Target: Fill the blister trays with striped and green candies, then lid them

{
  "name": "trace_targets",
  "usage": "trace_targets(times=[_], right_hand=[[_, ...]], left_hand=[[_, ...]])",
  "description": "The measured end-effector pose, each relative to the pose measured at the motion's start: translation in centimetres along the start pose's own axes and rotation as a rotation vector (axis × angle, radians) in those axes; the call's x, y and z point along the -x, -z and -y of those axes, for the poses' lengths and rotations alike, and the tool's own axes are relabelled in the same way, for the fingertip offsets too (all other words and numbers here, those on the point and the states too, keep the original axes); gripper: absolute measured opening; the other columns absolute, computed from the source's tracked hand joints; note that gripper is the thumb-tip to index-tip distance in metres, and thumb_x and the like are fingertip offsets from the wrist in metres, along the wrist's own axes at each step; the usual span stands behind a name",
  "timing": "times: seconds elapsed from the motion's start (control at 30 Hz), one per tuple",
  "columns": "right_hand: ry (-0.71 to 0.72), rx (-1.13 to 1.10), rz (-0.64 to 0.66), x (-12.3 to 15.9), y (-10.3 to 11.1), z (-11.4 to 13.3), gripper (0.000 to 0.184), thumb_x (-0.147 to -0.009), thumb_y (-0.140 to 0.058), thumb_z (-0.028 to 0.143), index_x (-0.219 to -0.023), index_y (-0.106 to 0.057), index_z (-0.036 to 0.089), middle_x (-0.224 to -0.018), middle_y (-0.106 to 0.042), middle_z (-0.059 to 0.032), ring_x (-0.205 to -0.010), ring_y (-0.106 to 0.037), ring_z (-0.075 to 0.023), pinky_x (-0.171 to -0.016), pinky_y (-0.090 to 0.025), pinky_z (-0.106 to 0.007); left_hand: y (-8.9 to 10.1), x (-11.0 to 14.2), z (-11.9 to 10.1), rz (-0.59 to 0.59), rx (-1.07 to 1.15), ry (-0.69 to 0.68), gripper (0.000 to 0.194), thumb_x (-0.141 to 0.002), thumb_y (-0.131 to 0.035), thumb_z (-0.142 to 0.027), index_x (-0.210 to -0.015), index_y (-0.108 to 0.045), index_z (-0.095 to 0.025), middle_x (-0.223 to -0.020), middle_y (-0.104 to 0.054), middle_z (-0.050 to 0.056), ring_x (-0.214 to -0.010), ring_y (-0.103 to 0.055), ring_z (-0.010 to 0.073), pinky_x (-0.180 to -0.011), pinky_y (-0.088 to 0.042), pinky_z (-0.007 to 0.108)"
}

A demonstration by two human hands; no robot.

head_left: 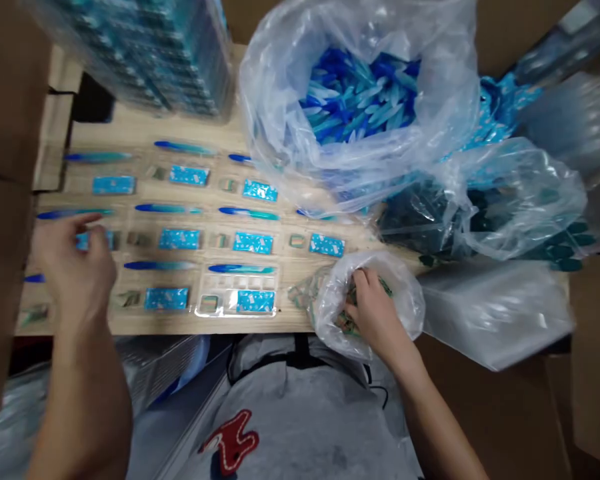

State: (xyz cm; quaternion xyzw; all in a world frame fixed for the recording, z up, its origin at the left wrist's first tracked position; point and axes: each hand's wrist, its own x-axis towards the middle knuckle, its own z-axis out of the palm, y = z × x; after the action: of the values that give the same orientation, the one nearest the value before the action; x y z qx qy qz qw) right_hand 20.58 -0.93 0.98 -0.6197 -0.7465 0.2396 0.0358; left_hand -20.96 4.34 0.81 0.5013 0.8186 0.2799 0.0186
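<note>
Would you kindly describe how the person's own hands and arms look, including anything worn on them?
The left hand and right hand are ungloved. The left forearm and right forearm show no sleeve, watch or bracelet. Between them is a grey garment bearing a red patch with white stitching.

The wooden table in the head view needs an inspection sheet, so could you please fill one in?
Surface: wooden table, pale, with visible grain.
Job's things: clear trays in rows, with blue-teal pieces, patterned blue packets and small striped blocks.
Clutter: large clear bag of blue pieces; tall wrapped stack at the back left.
Hands: left hand over the leftmost trays, contact unclear; right hand inside a small clear bag, fingertips partly hidden.
Cables: thin dark cord below the table edge, type unclear.
Surroundings: brown cardboard at both sides.
</note>
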Motion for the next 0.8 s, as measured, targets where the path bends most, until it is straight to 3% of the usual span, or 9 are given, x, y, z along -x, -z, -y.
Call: trace_targets(times=[0.13,0.27,0.4,0.53,0.8], right_hand=[[0.004,-0.01,0.018,-0.2,0.5,0.0,0.038,-0.077,-0.053,0.004,-0.113,-0.055,0.015,-0.118,-0.057,-0.0182,-0.11,-0.058,-0.035,-0.092,-0.051,-0.049],[-0.027,-0.014,-0.009,-0.4,0.5,0.2,0.034,-0.082,-0.043,0.001,-0.109,-0.059,0.013,-0.115,-0.059,-0.019,-0.105,-0.059,-0.0332,-0.091,-0.05,-0.049],[-0.07,-0.023,-0.039,-0.1,0.2,0.1,0.035,-0.083,-0.038,-0.002,-0.104,-0.061,0.015,-0.107,-0.061,-0.0153,-0.097,-0.062,-0.0286,-0.084,-0.051,-0.041],[-0.07,-0.056,-0.037,0.1,0.0,0.0,0.031,-0.086,-0.044,0.001,-0.107,-0.061,0.016,-0.11,-0.06,-0.0142,-0.098,-0.062,-0.0269,-0.083,-0.051,-0.038],[-0.065,-0.173,-0.061,-0.1,0.7,0.3,0.027,-0.076,-0.049,-0.002,-0.091,-0.061,0.017,-0.097,-0.063,-0.0113,-0.086,-0.063,-0.0258,-0.072,-0.052,-0.035]], left_hand=[[-1.7,4.3,-6.8,0.044,0.239,-0.269,0.016,-0.084,-0.056,-0.026,-0.093,-0.069,-0.024,-0.095,-0.072,0.002,-0.093,-0.067,0.0222,-0.088,-0.053,0.041],[-2.6,8.9,-13.7,0.31,0.454,-0.475,0.017,-0.094,-0.053,-0.02,-0.103,-0.067,-0.024,-0.104,-0.071,0.002,-0.103,-0.065,0.0177,-0.094,-0.051,0.035],[-2.9,11.9,-18.2,0.516,0.576,-0.631,0.022,-0.097,-0.05,-0.015,-0.109,-0.065,-0.024,-0.108,-0.071,0.002,-0.107,-0.064,0.0177,-0.095,-0.052,0.035],[-3.1,12.7,-19.6,0.605,0.622,-0.672,0.022,-0.098,-0.048,-0.014,-0.11,-0.064,-0.023,-0.109,-0.071,0.003,-0.105,-0.065,0.0173,-0.094,-0.053,0.034],[-2.6,12.9,-18.7,0.637,0.593,-0.606,0.022,-0.097,-0.049,-0.016,-0.109,-0.065,-0.024,-0.107,-0.072,0.003,-0.104,-0.067,0.0177,-0.09,-0.055,0.034]])
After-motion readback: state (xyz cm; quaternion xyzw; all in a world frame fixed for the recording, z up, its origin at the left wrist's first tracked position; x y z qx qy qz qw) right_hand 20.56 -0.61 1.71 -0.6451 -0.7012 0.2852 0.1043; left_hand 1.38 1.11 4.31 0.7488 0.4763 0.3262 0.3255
